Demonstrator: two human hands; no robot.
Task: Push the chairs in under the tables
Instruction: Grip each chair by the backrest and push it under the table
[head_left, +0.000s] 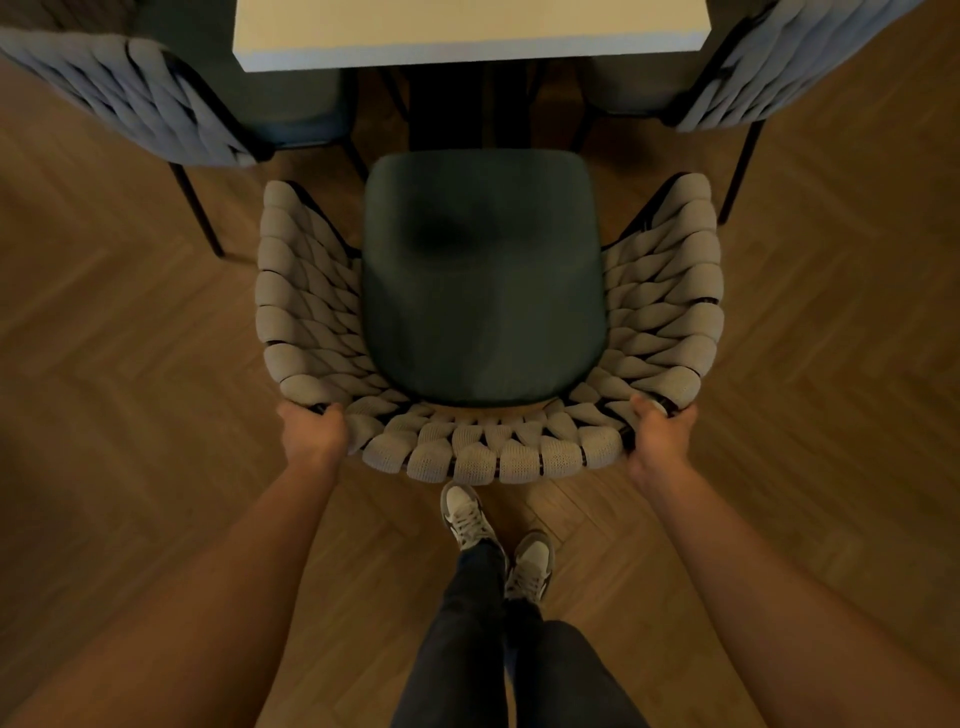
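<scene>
While my left hand (313, 434) and right hand (661, 434) each grip the woven back rim of the chair (483, 291), fingers curled round the frame at either corner, its seat sits wholly clear of the table (467, 36), the front edge just short of the tabletop. So this one is, I judge, not yet pushed in; it wants a straight shove forward between the two side chairs. The left chair (156, 98) and right chair (779, 67) look already tucked partly under. Whether other tables remain, I cannot tell.
</scene>
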